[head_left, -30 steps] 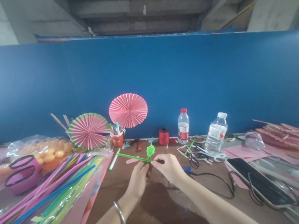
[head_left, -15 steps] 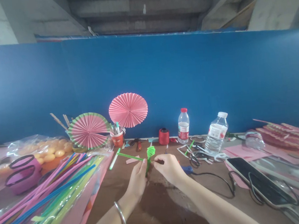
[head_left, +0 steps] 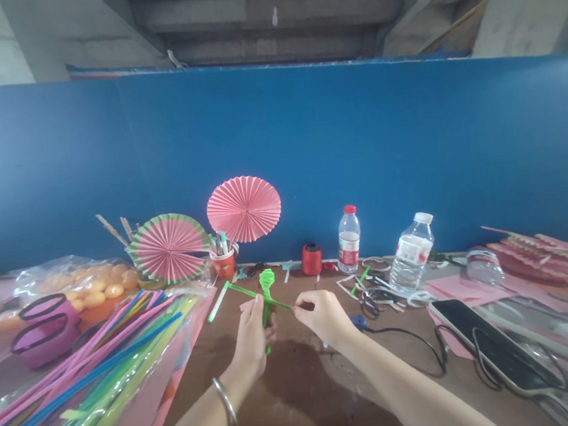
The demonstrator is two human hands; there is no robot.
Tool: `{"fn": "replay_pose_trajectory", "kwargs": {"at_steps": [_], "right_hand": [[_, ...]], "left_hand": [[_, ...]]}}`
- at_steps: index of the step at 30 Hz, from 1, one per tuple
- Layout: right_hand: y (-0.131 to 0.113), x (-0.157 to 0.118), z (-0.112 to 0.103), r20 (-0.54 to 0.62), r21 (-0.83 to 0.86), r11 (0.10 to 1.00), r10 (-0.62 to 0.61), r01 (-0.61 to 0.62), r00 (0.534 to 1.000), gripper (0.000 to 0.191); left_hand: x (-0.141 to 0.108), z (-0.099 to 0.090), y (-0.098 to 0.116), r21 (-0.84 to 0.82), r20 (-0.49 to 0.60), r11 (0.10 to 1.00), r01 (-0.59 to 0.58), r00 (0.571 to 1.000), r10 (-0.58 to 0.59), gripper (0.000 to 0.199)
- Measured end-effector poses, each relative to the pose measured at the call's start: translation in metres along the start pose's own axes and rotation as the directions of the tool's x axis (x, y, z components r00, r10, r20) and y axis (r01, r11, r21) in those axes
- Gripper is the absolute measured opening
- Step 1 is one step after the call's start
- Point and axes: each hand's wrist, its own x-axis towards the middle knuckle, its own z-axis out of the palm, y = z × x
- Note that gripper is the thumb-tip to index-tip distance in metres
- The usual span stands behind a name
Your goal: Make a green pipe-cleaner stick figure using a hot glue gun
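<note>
My left hand [head_left: 253,333] is closed round a bright green twisted piece [head_left: 267,281], whose coiled top stands above the fingers and whose lower end shows beneath them. A thin green strip [head_left: 242,290] crosses this piece, one end reaching out to the left and the other to the right. The strip's right end is pinched between the thumb and forefinger of my right hand [head_left: 321,315]. Both hands are held over the brown table [head_left: 302,399].
Colored strips in plastic [head_left: 102,364] cover the left side. Behind are pink paper fans [head_left: 244,209], a cup of pens [head_left: 223,264], a red spool [head_left: 311,259] and two bottles [head_left: 348,240]. A phone [head_left: 495,347] and black cables lie right.
My left hand has moved slightly left with the green piece. A length of green strip now stretches between the two hands, while my right hand has hardly shifted.
</note>
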Motion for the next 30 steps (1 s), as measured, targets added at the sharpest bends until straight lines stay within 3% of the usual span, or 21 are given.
{"fn": "replay_pose_trajectory", "kwargs": {"at_steps": [14, 30], "right_hand": [[0.024, 0.012, -0.02, 0.09, -0.026, 1.0, 0.0, 0.003, 0.996, 0.016], [0.032, 0.017, -0.03, 0.138, -0.047, 0.999, 0.015, -0.008, 0.99, 0.018]], "left_hand": [[0.015, -0.014, -0.002, -0.126, -0.06, 0.992, -0.023, 0.998, 0.016, 0.035], [0.012, -0.011, -0.002, -0.101, -0.067, 0.994, -0.051, 0.997, 0.044, 0.033]]}}
